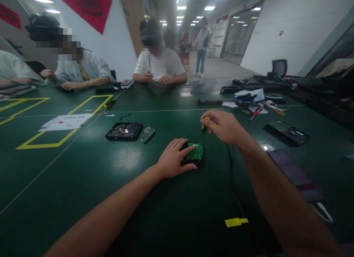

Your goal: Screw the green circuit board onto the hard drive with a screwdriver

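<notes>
One seated co-worker (16, 68), cut off at the left edge, rests an arm on the green table (83, 183); a second co-worker (90, 67) sits just beside, hands at the far edge; nearer, a white sheet of paper (62, 122) bearing a few small bits lies across a yellow tape outline (38, 145); by the outline's far right corner is a yellow-and-black screwdriver (110, 103); then comes an opened hard drive (124, 131), a small circuit board (148, 134) just beside it; beyond, a third co-worker (163, 67) sits facing this way.

The left hand (174, 157) spreads palm down, unclenched, over another hard drive, green board up (197, 154), flat near the table's middle; the right hand (218, 124) grips a small yellow-handled screwdriver (204, 129), roughly upright by that drive's far right corner; whether its tip touches the drive is too small to tell; a yellow tag (233, 222) lies nearer; farther right are a red-handled screwdriver (257, 110) and a board-up hard drive (287, 132); a smartphone (293, 171) lies partly behind the right forearm, a white cable (325, 212) at its near end.
</notes>
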Available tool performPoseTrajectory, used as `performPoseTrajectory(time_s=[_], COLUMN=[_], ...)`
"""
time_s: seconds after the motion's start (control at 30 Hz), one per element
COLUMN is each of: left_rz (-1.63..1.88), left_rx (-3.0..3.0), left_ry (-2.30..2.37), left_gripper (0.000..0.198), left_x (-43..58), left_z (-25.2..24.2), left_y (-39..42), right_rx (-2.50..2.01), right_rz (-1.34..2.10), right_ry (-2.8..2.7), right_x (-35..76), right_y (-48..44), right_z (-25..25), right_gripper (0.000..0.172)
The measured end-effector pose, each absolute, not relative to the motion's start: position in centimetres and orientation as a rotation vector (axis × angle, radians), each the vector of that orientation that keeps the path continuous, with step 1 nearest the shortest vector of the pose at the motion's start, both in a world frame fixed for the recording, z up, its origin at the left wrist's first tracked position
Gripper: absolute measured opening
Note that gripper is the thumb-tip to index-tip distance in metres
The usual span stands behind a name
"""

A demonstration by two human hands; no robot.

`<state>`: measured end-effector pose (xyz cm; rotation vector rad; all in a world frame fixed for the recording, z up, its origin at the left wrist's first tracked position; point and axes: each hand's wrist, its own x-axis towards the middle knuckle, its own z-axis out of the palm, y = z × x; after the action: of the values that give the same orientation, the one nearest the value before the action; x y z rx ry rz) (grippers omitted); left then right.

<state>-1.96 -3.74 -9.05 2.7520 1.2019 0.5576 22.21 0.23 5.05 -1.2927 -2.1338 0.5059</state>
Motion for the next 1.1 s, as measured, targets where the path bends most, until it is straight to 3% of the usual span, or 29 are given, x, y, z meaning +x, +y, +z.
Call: performPoseTrajectory(time_s=[0.17,0.47,0.7,1.1], left_rz=[0.577,0.565,0.561,0.573], left_rx=[2.738,2.741,2.742,2.757], left_ry=[1.200,1.209,1.210,1.202], left_gripper=[0.083,0.082,0.083,0.083], left_x=[-2.00,-1.97,-1.98,-2.04], left_z=[-9.16,-8.85,-8.96,-9.23], left_y=[-3.77,-3.94,-3.88,-3.70], right_rx=[-1.377,-1.204,-1.254,-1.387], right_rz=[0.419,0.636,0.541,0.026], right_ry=[-2.075,-2.161,-2.126,-2.175], right_x=[22.16,22.07,22.19,22.40], right_y=[-0.01,0.05,-0.05,0.28], right_z=[4.90,4.92,5.04,5.19], right_gripper=[0.025,0.022,0.022,0.018])
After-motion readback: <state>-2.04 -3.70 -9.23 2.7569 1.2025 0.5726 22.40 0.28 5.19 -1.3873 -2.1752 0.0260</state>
